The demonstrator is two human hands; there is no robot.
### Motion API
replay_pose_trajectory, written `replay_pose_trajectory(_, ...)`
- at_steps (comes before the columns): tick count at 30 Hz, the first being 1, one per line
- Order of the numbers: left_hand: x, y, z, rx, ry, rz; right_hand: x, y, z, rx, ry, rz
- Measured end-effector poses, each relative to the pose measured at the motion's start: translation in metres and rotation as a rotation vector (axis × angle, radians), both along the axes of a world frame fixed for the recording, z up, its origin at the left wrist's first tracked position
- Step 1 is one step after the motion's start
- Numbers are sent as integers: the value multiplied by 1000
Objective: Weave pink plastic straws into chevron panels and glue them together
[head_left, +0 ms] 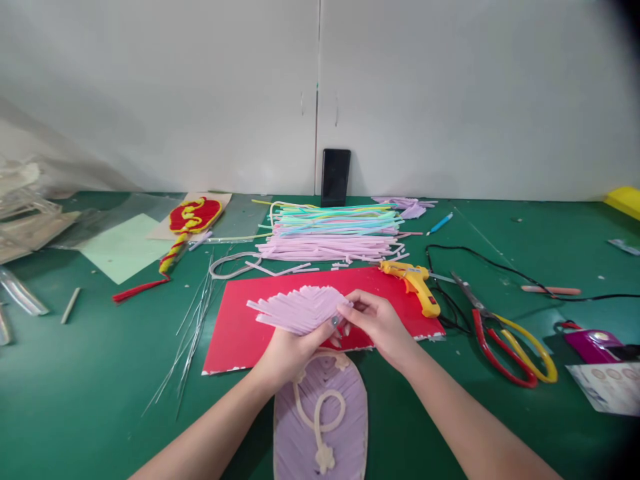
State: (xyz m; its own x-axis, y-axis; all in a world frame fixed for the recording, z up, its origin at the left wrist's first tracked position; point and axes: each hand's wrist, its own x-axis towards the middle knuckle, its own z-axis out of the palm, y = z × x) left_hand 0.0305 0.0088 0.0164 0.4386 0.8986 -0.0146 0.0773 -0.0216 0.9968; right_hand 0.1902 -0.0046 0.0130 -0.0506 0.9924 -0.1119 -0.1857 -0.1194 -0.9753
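Observation:
Between my hands is a pale lilac piece of pipe cleaners (303, 308), laid side by side in a leaf-like fan, its loose ends pointing left. My left hand (295, 353) supports it from below, thumb on its lower edge. At its right tip, the fingers of my right hand (373, 323) pinch the piece. A red board (240, 340) lies flat beneath. Nearer to me rests a lilac oval panel (287, 433) decorated with a cream looped cord and small flowers. On the board's right end sits a yellow glue gun (413, 283).
A pile of pastel pipe cleaners (330, 247) lies behind the board, with a black phone (335, 177) upright at the wall. Red-and-yellow scissors (505, 340) lie right. Thin wires (193, 333) and a red-yellow tasselled fan (195, 217) are left. A black cord (480, 257) crosses the right side.

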Motion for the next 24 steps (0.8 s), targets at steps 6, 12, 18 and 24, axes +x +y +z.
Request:
replay_pose_trajectory(6, -1, -2, -3, 47, -11, -37, 3, 0, -1, 45, -1, -27)
replay_pose_trajectory(12, -6, 7, -14, -122, -158, 215, 16, 3, 2, 69, -22, -82)
replay_pose_trajectory(18, -5, 21, -17, -341, -365, 267, 24, 9, -4, 74, -193, -144)
replay_pose_trajectory(24, -11, 32, -14, -450, -622, 344, 30, 9, -11, 305, -719, -109)
